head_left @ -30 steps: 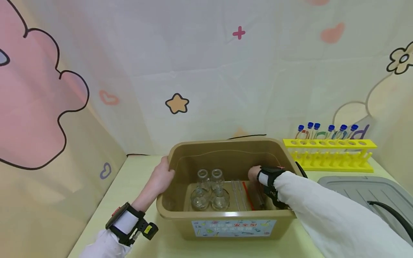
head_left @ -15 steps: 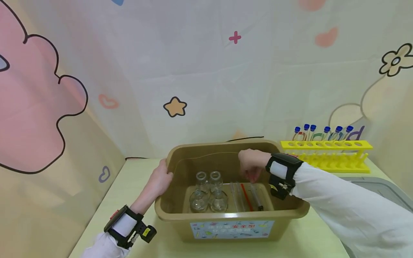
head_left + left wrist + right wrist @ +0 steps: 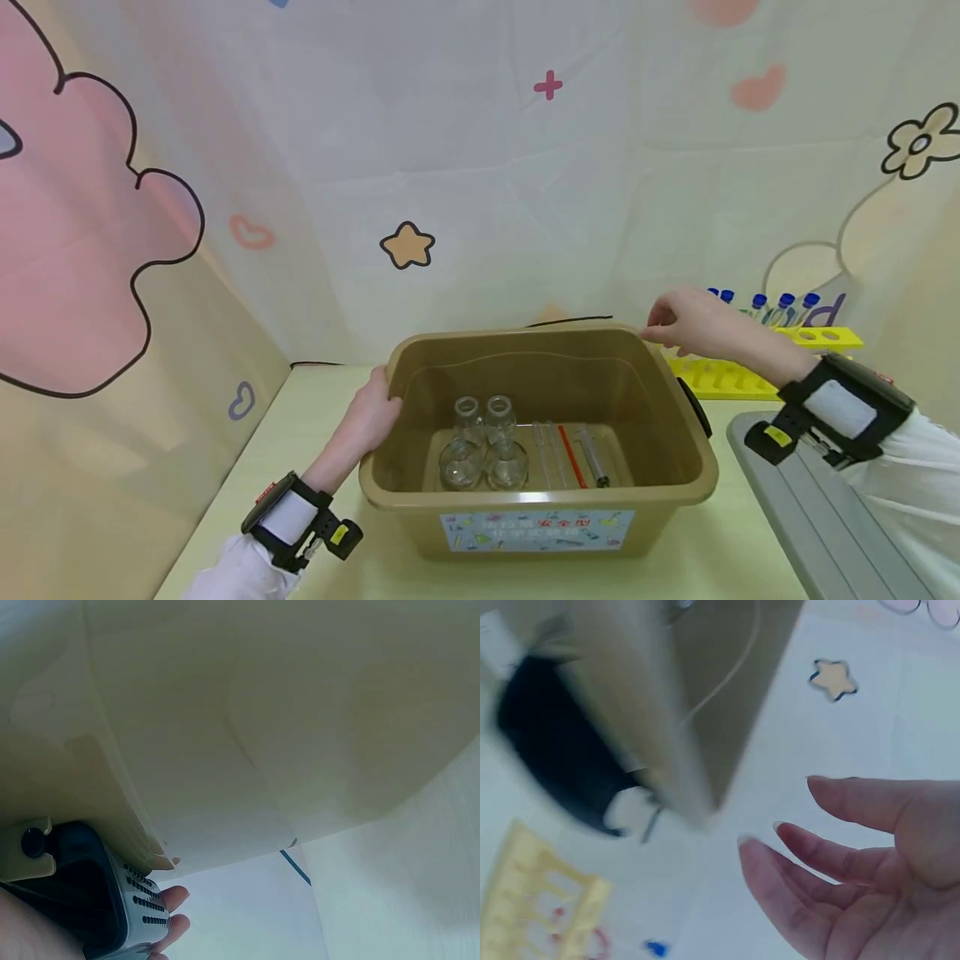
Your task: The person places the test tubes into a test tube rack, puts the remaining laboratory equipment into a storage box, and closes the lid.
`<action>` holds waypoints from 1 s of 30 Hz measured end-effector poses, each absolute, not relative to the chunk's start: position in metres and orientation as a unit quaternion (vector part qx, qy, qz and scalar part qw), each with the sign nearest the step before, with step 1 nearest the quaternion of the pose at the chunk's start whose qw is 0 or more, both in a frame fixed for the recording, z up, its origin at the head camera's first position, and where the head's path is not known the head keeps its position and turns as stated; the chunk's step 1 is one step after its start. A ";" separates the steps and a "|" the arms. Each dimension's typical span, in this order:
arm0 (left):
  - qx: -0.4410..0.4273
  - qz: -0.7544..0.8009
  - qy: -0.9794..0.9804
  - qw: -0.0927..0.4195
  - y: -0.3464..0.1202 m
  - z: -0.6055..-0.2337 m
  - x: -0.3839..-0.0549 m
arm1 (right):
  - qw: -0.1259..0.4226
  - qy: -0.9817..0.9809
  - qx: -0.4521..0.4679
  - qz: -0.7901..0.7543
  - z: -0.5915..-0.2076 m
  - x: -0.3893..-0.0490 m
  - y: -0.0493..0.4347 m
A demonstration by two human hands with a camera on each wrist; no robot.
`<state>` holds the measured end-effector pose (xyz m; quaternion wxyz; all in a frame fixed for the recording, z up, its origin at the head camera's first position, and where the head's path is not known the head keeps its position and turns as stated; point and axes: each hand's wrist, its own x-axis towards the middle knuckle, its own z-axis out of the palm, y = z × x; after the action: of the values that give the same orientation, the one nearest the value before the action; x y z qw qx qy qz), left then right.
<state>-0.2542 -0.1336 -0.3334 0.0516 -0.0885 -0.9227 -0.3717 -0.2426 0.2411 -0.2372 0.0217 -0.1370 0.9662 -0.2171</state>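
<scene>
A tan plastic storage box (image 3: 540, 500) stands on the table. My left hand (image 3: 372, 408) holds its left side, with fingers curled round the black-and-grey handle (image 3: 146, 911) in the left wrist view. Inside, several clear glass flasks (image 3: 506, 465) are grouped at left. Two thin clear rods (image 3: 557, 457), a red stick (image 3: 572, 457) and a syringe (image 3: 592, 456) lie side by side to their right. My right hand (image 3: 697, 325) hovers by the box's back right corner; the right wrist view shows its fingers loosely bent, with nothing between them.
Behind my right hand stands a yellow test tube rack (image 3: 708, 379) with several blue-capped tubes (image 3: 783, 307), partly hidden. A grey ribbed lid (image 3: 810, 500) lies right of the box, under my right forearm. A patterned cloth (image 3: 480, 167) hangs behind the table.
My right hand has risen out of the box and moved right, past the back right corner. The syringe now shows fully on the box floor. My left hand keeps its hold.
</scene>
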 end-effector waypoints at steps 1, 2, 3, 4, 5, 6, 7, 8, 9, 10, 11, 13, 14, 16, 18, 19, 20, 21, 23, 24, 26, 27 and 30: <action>-0.088 -0.371 -0.923 0.052 -0.134 -0.333 -0.254 | 0.011 0.967 -0.138 -0.213 -0.242 -0.242 0.247; -0.087 -0.371 -0.923 0.051 -0.134 -0.334 -0.255 | 0.004 0.968 -0.140 -0.207 -0.248 -0.241 0.253; -0.087 -0.371 -0.923 0.052 -0.134 -0.334 -0.255 | 0.001 0.969 -0.140 -0.203 -0.253 -0.241 0.258; -0.086 -0.370 -0.924 0.052 -0.134 -0.334 -0.255 | -0.002 0.970 -0.138 -0.200 -0.258 -0.240 0.262; -0.086 -0.370 -0.923 0.052 -0.135 -0.335 -0.255 | -0.004 0.970 -0.136 -0.203 -0.263 -0.238 0.265; -0.086 -0.371 -0.923 0.051 -0.135 -0.335 -0.255 | -0.007 0.969 -0.133 -0.206 -0.267 -0.237 0.267; -0.086 -0.371 -0.923 0.051 -0.135 -0.335 -0.255 | -0.011 0.969 -0.127 -0.210 -0.272 -0.236 0.268; -0.087 -0.371 -0.923 0.052 -0.135 -0.335 -0.255 | -0.012 0.969 -0.122 -0.214 -0.276 -0.236 0.268; -0.086 -0.371 -0.923 0.053 -0.134 -0.335 -0.255 | -0.012 0.968 -0.119 -0.221 -0.280 -0.236 0.268; -0.086 -0.371 -0.923 0.053 -0.134 -0.335 -0.255 | -0.013 0.967 -0.116 -0.225 -0.284 -0.235 0.267; -0.085 -0.371 -0.923 0.053 -0.134 -0.335 -0.255 | -0.016 0.966 -0.116 -0.229 -0.288 -0.235 0.266; -0.085 -0.371 -0.923 0.052 -0.134 -0.334 -0.255 | -0.022 0.963 -0.121 -0.239 -0.296 -0.234 0.264; -0.085 -0.371 -0.923 0.052 -0.134 -0.334 -0.255 | -0.023 0.959 -0.129 -0.251 -0.300 -0.233 0.263; -0.084 -0.372 -0.923 0.051 -0.133 -0.334 -0.256 | -0.027 0.951 -0.144 -0.273 -0.306 -0.231 0.262; -0.085 -0.374 -0.922 0.053 -0.133 -0.334 -0.256 | -0.033 0.941 -0.156 -0.299 -0.312 -0.228 0.261; -0.085 -0.375 -0.921 0.053 -0.132 -0.335 -0.256 | -0.033 0.937 -0.158 -0.310 -0.314 -0.227 0.261; -0.086 -0.377 -0.921 0.053 -0.132 -0.335 -0.256 | -0.033 0.934 -0.157 -0.320 -0.315 -0.225 0.261; -0.086 -0.379 -0.920 0.053 -0.132 -0.335 -0.256 | -0.033 0.933 -0.153 -0.325 -0.316 -0.224 0.261; -0.087 -0.383 -0.918 0.052 -0.131 -0.336 -0.255 | -0.036 0.932 -0.146 -0.329 -0.318 -0.222 0.262; -0.086 -0.385 -0.917 0.052 -0.130 -0.336 -0.255 | -0.036 0.933 -0.143 -0.329 -0.318 -0.222 0.262; -0.086 -0.388 -0.916 0.052 -0.129 -0.335 -0.254 | -0.039 0.933 -0.143 -0.327 -0.319 -0.222 0.263; -0.086 -0.389 -0.916 0.053 -0.129 -0.335 -0.254 | -0.042 0.933 -0.145 -0.325 -0.319 -0.222 0.264; -0.090 -0.392 -0.914 0.055 -0.126 -0.334 -0.253 | -0.049 0.934 -0.151 -0.321 -0.319 -0.221 0.267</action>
<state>-0.2531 -0.1257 -0.3337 0.0549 -0.0895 -0.9141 -0.3916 -0.2213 0.2674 -0.3190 -0.0489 -0.1512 0.9338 -0.3206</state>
